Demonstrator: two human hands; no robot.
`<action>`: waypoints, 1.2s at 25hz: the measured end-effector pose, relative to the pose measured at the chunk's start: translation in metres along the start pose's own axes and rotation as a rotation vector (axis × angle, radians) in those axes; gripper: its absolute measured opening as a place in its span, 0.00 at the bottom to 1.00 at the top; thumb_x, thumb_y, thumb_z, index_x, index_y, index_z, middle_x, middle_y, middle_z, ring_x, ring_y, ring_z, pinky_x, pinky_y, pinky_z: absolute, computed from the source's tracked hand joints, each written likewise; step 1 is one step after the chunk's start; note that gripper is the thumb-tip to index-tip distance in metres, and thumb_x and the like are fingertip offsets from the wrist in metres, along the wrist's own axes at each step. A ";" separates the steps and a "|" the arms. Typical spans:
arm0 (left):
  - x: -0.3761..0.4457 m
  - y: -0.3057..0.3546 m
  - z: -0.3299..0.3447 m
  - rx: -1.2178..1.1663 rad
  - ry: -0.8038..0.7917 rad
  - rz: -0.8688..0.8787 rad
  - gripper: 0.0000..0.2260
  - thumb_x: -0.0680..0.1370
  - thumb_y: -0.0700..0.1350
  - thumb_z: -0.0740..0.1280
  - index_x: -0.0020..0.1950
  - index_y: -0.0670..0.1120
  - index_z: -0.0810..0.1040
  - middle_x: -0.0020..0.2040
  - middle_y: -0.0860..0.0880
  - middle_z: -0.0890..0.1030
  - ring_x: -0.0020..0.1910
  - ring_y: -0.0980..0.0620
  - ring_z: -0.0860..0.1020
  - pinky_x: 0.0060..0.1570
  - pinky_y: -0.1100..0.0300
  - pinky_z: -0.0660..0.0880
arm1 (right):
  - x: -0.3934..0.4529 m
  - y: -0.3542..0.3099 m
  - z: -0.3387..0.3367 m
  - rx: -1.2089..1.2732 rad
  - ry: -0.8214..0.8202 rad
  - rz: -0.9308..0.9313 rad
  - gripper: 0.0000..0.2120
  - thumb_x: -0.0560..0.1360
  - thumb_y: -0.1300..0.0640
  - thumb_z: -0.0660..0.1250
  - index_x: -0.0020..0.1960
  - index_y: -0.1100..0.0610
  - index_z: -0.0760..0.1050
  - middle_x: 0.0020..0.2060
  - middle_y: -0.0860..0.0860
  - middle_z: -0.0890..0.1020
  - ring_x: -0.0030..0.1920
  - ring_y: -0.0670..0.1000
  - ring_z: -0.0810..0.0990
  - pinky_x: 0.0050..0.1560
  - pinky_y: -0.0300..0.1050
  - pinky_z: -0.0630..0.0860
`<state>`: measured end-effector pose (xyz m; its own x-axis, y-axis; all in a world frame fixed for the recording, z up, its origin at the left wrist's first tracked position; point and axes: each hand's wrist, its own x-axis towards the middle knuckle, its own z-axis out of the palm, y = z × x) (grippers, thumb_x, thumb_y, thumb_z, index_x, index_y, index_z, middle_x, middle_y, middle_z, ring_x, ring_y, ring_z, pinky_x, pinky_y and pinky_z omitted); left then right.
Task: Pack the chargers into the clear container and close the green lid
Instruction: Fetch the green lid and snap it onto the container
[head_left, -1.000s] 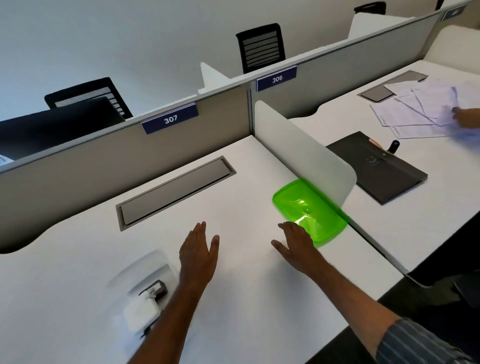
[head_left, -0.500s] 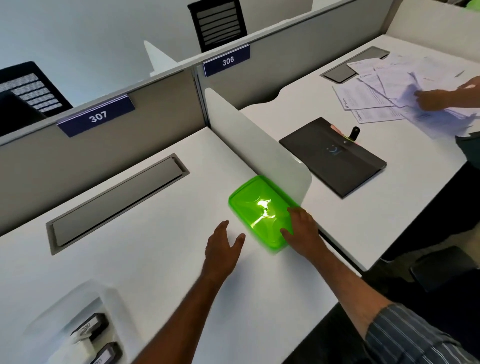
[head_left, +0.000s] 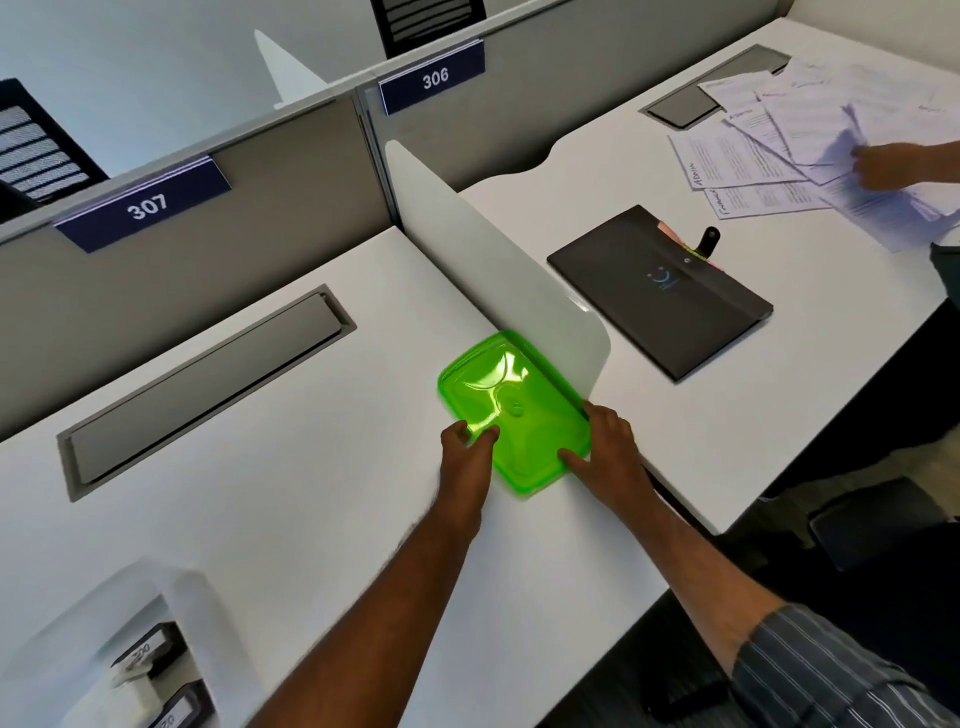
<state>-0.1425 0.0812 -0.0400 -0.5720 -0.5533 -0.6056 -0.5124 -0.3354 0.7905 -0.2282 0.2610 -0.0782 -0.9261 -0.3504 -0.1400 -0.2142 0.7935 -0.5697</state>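
The translucent green lid (head_left: 511, 400) lies flat on the white desk, against the white divider. My left hand (head_left: 467, 457) touches its near left edge, thumb and fingers curled at the rim. My right hand (head_left: 605, 457) rests on its near right corner, fingers on the edge. The clear container (head_left: 171, 613) stands at the bottom left, blurred, with black and white chargers (head_left: 148, 675) inside it. Both hands are far from the container.
A white divider (head_left: 498, 270) separates my desk from the neighbouring one. A grey cable hatch (head_left: 202, 384) is set into the desk at left. On the other desk lie a dark folder (head_left: 660, 291) and papers (head_left: 795, 150) handled by another person's hand (head_left: 888, 166).
Both hands moved forward and right to the green lid; now each touches a near edge of it. The view swung right, so the container slid to the bottom left.
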 end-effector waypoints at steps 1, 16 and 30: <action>0.001 0.002 0.000 -0.061 0.024 -0.007 0.21 0.79 0.45 0.71 0.70 0.47 0.69 0.69 0.42 0.77 0.66 0.43 0.77 0.71 0.41 0.73 | -0.002 -0.001 0.002 -0.012 0.002 0.009 0.39 0.69 0.53 0.79 0.74 0.65 0.67 0.64 0.63 0.76 0.63 0.66 0.74 0.64 0.58 0.69; -0.027 0.032 -0.085 -0.164 0.160 0.192 0.11 0.81 0.40 0.66 0.63 0.48 0.79 0.55 0.43 0.81 0.50 0.47 0.82 0.54 0.47 0.82 | -0.023 -0.072 0.011 0.095 0.130 -0.163 0.34 0.71 0.54 0.77 0.73 0.55 0.69 0.63 0.55 0.76 0.64 0.60 0.75 0.60 0.59 0.69; -0.092 0.031 -0.222 -0.177 0.332 0.367 0.13 0.83 0.47 0.64 0.66 0.48 0.81 0.61 0.49 0.85 0.61 0.48 0.82 0.66 0.48 0.77 | -0.076 -0.198 0.028 0.360 0.028 -0.270 0.10 0.79 0.55 0.67 0.59 0.52 0.71 0.37 0.42 0.79 0.36 0.44 0.79 0.56 0.57 0.75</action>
<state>0.0361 -0.0473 0.0601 -0.4447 -0.8610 -0.2469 -0.1843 -0.1818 0.9659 -0.1072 0.1168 0.0223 -0.8611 -0.5033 0.0716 -0.3322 0.4505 -0.8287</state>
